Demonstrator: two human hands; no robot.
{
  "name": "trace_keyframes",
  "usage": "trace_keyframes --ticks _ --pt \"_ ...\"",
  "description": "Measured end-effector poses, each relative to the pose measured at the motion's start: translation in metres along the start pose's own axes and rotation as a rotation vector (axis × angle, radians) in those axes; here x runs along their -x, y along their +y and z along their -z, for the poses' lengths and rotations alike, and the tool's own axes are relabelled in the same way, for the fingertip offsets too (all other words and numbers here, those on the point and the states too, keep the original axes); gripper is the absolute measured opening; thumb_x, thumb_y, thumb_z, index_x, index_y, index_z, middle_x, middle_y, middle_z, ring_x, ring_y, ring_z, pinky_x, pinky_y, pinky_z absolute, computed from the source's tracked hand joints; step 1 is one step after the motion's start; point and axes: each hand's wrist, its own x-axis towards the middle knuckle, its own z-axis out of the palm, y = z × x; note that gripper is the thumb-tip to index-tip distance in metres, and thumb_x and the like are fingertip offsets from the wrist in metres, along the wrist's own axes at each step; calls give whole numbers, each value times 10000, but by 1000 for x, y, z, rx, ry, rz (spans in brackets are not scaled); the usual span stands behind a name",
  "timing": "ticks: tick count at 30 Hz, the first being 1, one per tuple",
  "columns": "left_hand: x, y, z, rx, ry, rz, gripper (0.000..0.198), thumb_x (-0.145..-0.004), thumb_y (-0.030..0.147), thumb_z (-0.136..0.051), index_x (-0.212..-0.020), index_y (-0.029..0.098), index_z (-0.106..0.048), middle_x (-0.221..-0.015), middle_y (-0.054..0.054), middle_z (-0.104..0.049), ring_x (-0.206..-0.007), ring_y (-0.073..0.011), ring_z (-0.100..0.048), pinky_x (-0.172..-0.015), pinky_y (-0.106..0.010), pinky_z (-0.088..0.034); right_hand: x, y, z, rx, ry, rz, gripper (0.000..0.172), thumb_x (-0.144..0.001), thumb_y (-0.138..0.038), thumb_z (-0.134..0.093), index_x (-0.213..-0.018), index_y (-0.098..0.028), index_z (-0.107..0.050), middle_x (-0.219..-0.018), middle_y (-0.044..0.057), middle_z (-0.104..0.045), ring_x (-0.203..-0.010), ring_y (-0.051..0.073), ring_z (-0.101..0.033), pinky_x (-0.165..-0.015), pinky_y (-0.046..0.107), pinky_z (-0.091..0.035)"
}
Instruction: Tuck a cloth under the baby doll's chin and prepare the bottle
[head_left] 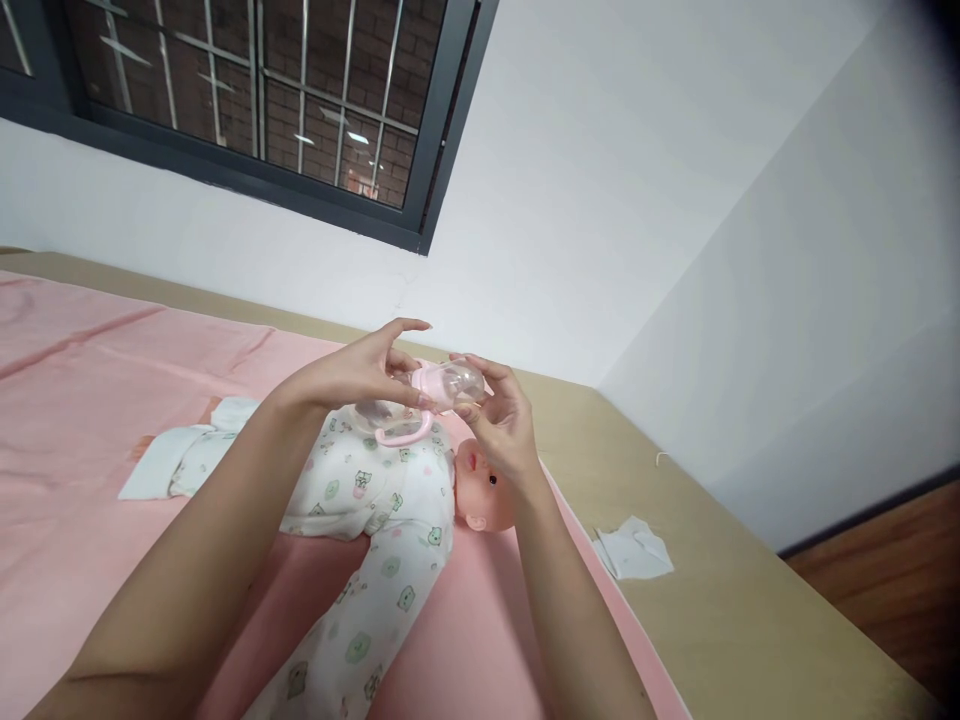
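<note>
Above a baby doll I hold a small pink baby bottle with a clear body and a pink handle loop. My left hand grips the bottle's body from the left, index finger raised. My right hand has its fingers closed round the clear cap end on the right. The doll lies on its back on a pink sheet, dressed in a white patterned sleepsuit, its head toward the right.
The pink sheet covers part of a tan mattress. A crumpled white tissue lies on the bare mattress at right. White walls and a dark-framed window stand behind. Wooden floor shows at lower right.
</note>
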Motion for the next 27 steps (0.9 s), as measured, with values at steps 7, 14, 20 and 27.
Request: trace_keyframes --ticks 7,14,20,27 --pt "-1 -2 -1 25 -36 -10 870 -638 316 -765 -1381 261 -317 -828 12 -634 -715 -148 -597 -638 -250 -430 1 3 -1 -26 8 7 497 -722 -446 -743 -1130 -265 -526 -1254 91 -583 -1175 226 -564 -927 397 -519" --pt "-1 2 -5 16 -13 -4 682 -639 284 -756 -1255 230 -469 -752 21 -593 -693 -157 -587 -596 -249 -423 1 1 -4 13 14 -13 534 -716 -500 -728 -1134 -269 -489 -1241 97 -570 -1199 239 -538 -909 400 -528" --pt "-5 2 -16 66 -1 -55 633 -648 311 -767 -1206 207 -487 -874 -24 -652 -793 -198 -637 -659 -289 -477 -1 -8 4 33 -8 -20 509 -759 -527 -673 -1162 -293 -469 -1275 77 -537 -1213 230 -512 -988 421 -479" --pt "-3 6 -31 -62 83 -167 654 -752 446 -709 -1307 227 -442 -1140 -88 -624 -1063 -249 -592 -859 -365 -484 -5 -17 28 111 75 -30 506 -764 -494 -676 -1197 -308 -490 -1294 65 -536 -1208 237 -514 -983 417 -476"
